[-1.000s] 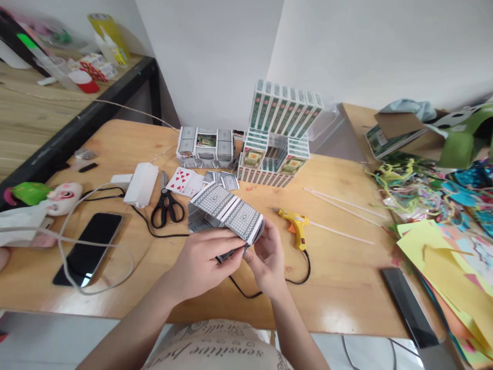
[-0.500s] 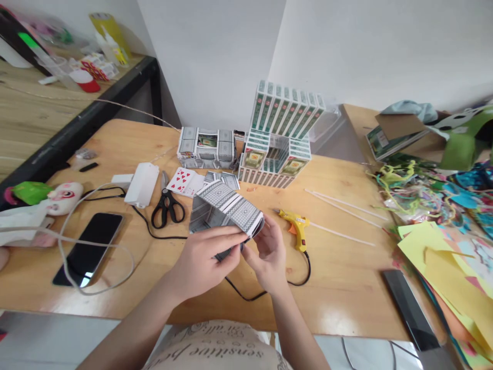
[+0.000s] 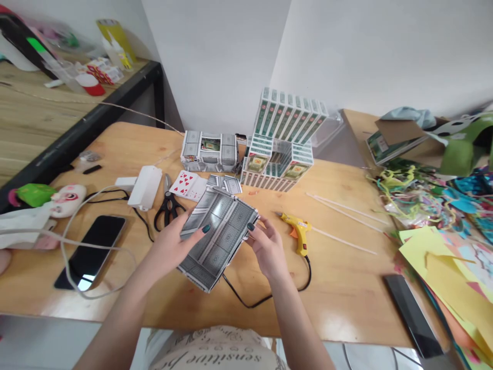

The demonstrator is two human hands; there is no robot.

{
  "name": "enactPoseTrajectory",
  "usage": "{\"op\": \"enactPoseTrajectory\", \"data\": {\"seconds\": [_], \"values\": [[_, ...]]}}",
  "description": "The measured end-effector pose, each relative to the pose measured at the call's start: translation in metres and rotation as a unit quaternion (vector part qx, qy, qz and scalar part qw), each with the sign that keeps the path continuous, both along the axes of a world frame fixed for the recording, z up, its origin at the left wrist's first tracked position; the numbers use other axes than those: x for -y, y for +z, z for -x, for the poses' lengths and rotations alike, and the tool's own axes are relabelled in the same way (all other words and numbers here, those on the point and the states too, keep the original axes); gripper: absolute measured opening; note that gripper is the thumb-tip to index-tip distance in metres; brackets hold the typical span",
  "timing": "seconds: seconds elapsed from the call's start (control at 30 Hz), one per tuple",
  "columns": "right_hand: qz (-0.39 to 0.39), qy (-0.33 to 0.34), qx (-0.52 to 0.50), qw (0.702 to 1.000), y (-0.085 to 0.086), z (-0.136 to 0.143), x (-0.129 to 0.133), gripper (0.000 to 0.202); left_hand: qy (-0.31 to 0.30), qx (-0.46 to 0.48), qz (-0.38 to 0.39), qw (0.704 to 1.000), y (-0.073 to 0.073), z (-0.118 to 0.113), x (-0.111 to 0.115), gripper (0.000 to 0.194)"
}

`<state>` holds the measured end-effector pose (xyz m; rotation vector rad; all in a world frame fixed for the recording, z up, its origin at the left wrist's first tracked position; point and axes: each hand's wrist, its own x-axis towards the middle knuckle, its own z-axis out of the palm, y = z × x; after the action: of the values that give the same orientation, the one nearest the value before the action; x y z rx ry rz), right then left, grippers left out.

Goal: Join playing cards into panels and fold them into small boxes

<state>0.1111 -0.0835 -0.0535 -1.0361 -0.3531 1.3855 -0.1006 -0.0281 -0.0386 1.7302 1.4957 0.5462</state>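
Left of the yellow glue gun (image 3: 299, 230), the person's left hand (image 3: 173, 249) and right hand (image 3: 268, 245) grasp a playing-card structure (image 3: 227, 234) from opposite sides, a two-handed grip over the bench (image 3: 339, 293); it seems box-like, though its underside is hidden.

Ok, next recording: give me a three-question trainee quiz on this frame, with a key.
1. True or false: the yellow glue gun lies to the right of the card piece held by the left hand and right hand.
2. Which suit shows on the face-up card beside the scissors? a) spades b) hearts c) clubs
3. Fill in: the left thumb lies across the ____ face of the card piece.

Key: 1. True. 2. b) hearts. 3. upper.
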Motion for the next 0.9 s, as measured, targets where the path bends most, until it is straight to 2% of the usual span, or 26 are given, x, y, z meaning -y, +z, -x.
{"op": "enactPoseTrajectory", "data": {"seconds": [0.1,0.2,0.43,0.67,0.9], "values": [[0.012,0.002,-0.023,1.0,0.0,0.001,-0.001,0.038,-0.023,0.06,0.07,0.995,-0.008,0.012,-0.004,0.055],[0.022,-0.011,-0.048,0.999,0.0,0.0,-0.002,0.034,-0.013,0.104,0.101,0.989,-0.013,0.019,-0.008,0.053],[-0.005,-0.007,-0.07,0.998,0.004,-0.005,-0.003,0.029,0.002,0.105,0.052,0.993,-0.01,0.009,-0.011,0.053],[-0.028,0.033,-0.091,0.995,0.009,-0.011,-0.003,0.027,-0.005,0.049,0.054,0.997,0.001,0.007,-0.008,0.056],[-0.018,0.035,-0.064,0.997,0.008,-0.012,-0.004,0.024,0.029,0.079,0.053,0.995,0.004,0.004,-0.007,0.052]]}}
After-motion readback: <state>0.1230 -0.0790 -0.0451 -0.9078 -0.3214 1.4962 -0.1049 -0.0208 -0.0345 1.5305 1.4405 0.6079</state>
